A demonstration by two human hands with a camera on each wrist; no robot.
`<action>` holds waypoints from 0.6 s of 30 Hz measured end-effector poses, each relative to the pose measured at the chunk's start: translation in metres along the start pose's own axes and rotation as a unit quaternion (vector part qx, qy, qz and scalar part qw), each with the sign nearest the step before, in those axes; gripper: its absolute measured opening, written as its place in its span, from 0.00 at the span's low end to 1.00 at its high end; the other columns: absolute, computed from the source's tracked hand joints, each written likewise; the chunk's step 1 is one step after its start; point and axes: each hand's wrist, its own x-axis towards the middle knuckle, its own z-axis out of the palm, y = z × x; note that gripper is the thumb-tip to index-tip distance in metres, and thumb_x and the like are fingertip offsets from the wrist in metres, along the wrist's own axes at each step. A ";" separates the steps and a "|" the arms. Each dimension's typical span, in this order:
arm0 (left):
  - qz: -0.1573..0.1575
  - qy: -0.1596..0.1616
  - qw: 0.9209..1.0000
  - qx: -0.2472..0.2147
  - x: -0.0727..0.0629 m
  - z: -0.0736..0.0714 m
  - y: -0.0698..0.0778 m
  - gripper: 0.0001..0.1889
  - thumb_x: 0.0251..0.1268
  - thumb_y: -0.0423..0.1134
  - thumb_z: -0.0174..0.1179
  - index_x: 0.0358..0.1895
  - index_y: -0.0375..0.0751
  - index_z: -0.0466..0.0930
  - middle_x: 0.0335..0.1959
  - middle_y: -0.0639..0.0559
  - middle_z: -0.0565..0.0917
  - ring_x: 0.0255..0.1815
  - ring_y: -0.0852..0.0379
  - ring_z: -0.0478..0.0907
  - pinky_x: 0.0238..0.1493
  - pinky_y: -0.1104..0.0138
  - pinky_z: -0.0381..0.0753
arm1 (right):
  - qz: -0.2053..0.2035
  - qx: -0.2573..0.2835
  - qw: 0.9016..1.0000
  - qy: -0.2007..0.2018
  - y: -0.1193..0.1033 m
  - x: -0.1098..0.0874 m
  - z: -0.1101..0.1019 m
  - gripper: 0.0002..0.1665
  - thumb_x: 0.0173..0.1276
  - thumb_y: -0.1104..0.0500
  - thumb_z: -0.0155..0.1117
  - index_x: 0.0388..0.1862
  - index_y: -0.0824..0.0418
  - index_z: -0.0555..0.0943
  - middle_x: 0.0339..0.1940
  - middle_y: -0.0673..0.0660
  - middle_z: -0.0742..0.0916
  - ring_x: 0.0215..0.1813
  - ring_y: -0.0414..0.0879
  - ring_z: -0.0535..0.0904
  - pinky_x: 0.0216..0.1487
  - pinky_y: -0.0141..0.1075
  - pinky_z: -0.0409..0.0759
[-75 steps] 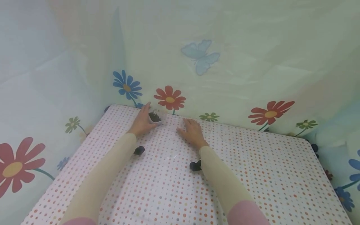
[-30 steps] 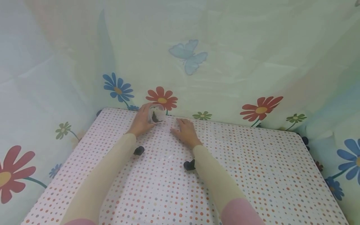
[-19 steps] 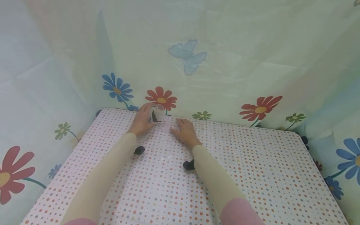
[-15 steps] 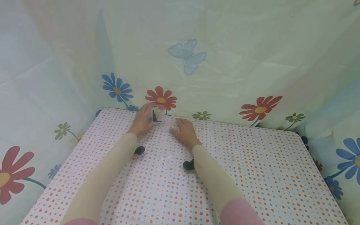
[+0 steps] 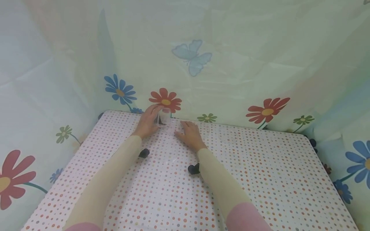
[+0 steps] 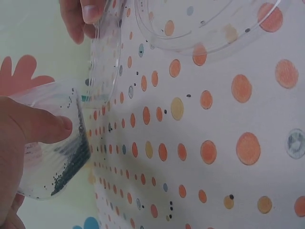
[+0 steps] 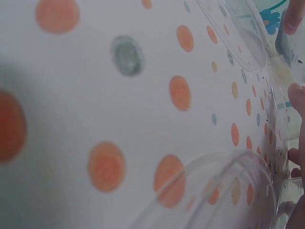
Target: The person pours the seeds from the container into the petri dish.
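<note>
My left hand [image 5: 147,123] grips a clear plastic cup [image 5: 165,116] near the table's back edge, thumb along its side. Dark seed-like grains [image 6: 75,150] lie bunched inside the tilted cup, on the side nearest the table, with some clinging to the wall. To its right, my right hand [image 5: 191,135] has its fingers reaching forward and its thumb spread. In the left wrist view, the right fingertips [image 6: 90,13] are right at the rim of a shallow clear container [image 6: 106,67] on the table. Much of that container is hidden in the head view.
Round clear plastic pieces [image 6: 205,47] lie on the dotted tabletop [image 5: 274,179]. Another faint clear round piece [image 5: 228,136] is right of the right hand. A few dark grains [image 6: 171,205] are scattered about. Flowered sheeting [image 5: 231,64] rises behind the table.
The cup has tilted in my left hand, and less dark content shows in the head view. My right hand has stayed almost still. The head view has shifted slightly.
</note>
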 end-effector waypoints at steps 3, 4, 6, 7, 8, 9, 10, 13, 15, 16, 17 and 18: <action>0.013 0.002 1.000 0.000 0.001 0.001 0.000 0.48 0.48 0.24 0.68 0.73 0.56 0.56 0.74 0.51 0.59 0.75 0.50 0.57 0.74 0.52 0.62 | -0.002 0.001 1.000 0.002 -0.001 -0.001 -0.001 0.43 0.69 0.34 0.53 0.76 0.51 0.59 0.76 0.55 0.66 0.78 0.52 0.55 0.80 0.50 0.47; 0.019 0.004 1.000 0.001 0.001 0.001 0.000 0.48 0.47 0.24 0.67 0.72 0.56 0.56 0.74 0.51 0.59 0.75 0.50 0.57 0.74 0.52 0.62 | -0.004 0.002 1.000 0.003 -0.001 -0.001 -0.001 0.43 0.69 0.35 0.53 0.76 0.52 0.59 0.75 0.56 0.66 0.78 0.52 0.56 0.80 0.49 0.48; 0.032 0.008 0.999 0.001 0.002 0.001 0.000 0.48 0.47 0.22 0.67 0.72 0.55 0.57 0.74 0.51 0.59 0.75 0.50 0.57 0.74 0.51 0.63 | -0.007 0.002 1.000 0.004 -0.001 -0.001 -0.002 0.42 0.69 0.35 0.53 0.76 0.53 0.59 0.75 0.56 0.67 0.78 0.52 0.57 0.80 0.49 0.49; 0.036 0.010 0.999 0.001 0.002 0.001 0.001 0.47 0.46 0.21 0.66 0.72 0.55 0.58 0.74 0.52 0.59 0.75 0.51 0.57 0.74 0.51 0.63 | -0.009 0.002 1.000 0.005 -0.001 -0.001 -0.002 0.42 0.69 0.35 0.53 0.76 0.53 0.60 0.75 0.56 0.67 0.78 0.52 0.57 0.80 0.49 0.50; 0.040 0.010 0.999 0.003 0.003 0.001 0.001 0.47 0.46 0.21 0.66 0.71 0.55 0.58 0.74 0.52 0.59 0.75 0.51 0.57 0.74 0.51 0.63 | -0.008 0.003 1.000 0.004 -0.001 -0.001 -0.002 0.42 0.69 0.35 0.53 0.76 0.53 0.60 0.75 0.56 0.67 0.78 0.52 0.57 0.80 0.49 0.50; 0.043 0.009 0.999 0.005 0.003 0.001 0.001 0.47 0.46 0.21 0.66 0.71 0.55 0.58 0.73 0.52 0.59 0.75 0.52 0.56 0.74 0.51 0.63 | -0.007 0.003 1.000 0.004 -0.001 -0.001 -0.002 0.42 0.69 0.35 0.53 0.76 0.53 0.60 0.75 0.56 0.67 0.78 0.52 0.57 0.80 0.49 0.50; 0.044 0.008 0.999 0.008 0.004 0.001 0.002 0.47 0.47 0.21 0.66 0.71 0.55 0.58 0.73 0.53 0.59 0.75 0.52 0.56 0.74 0.50 0.63 | -0.007 0.004 1.000 0.004 -0.001 -0.001 -0.002 0.42 0.69 0.35 0.53 0.76 0.52 0.60 0.75 0.56 0.67 0.78 0.53 0.56 0.80 0.49 0.50; 0.044 0.004 0.999 0.016 0.005 0.001 0.004 0.47 0.47 0.20 0.65 0.71 0.56 0.58 0.74 0.53 0.59 0.76 0.52 0.55 0.74 0.49 0.63 | -0.005 0.004 1.000 0.004 -0.001 -0.001 -0.002 0.42 0.69 0.35 0.53 0.76 0.52 0.60 0.75 0.56 0.67 0.78 0.53 0.56 0.80 0.50 0.50; 0.044 0.001 0.999 0.020 0.006 0.001 0.005 0.47 0.47 0.19 0.64 0.72 0.56 0.58 0.74 0.52 0.59 0.76 0.52 0.54 0.73 0.48 0.62 | -0.005 0.002 1.000 0.004 -0.001 -0.001 -0.002 0.42 0.69 0.35 0.53 0.76 0.52 0.60 0.75 0.56 0.67 0.78 0.53 0.57 0.80 0.50 0.51; 0.045 0.001 0.999 0.020 0.006 0.001 0.005 0.47 0.46 0.19 0.63 0.72 0.56 0.59 0.74 0.52 0.59 0.77 0.52 0.53 0.73 0.47 0.62 | -0.006 0.001 1.000 0.004 -0.001 -0.001 -0.002 0.42 0.69 0.35 0.53 0.76 0.52 0.60 0.75 0.56 0.67 0.78 0.53 0.57 0.80 0.50 0.51; 0.046 0.001 0.999 0.021 0.006 0.001 0.006 0.47 0.47 0.19 0.63 0.71 0.56 0.59 0.74 0.52 0.59 0.77 0.52 0.53 0.73 0.47 0.62 | -0.007 0.000 1.000 0.004 -0.001 -0.001 -0.002 0.42 0.69 0.35 0.53 0.76 0.52 0.60 0.75 0.56 0.67 0.78 0.53 0.57 0.80 0.49 0.51; 0.049 0.002 0.999 0.021 0.007 0.001 0.006 0.46 0.47 0.19 0.62 0.71 0.56 0.59 0.74 0.52 0.59 0.77 0.53 0.53 0.73 0.46 0.62 | -0.009 -0.001 1.000 0.004 -0.001 -0.001 -0.002 0.42 0.69 0.35 0.53 0.76 0.52 0.60 0.75 0.56 0.67 0.78 0.53 0.57 0.80 0.49 0.50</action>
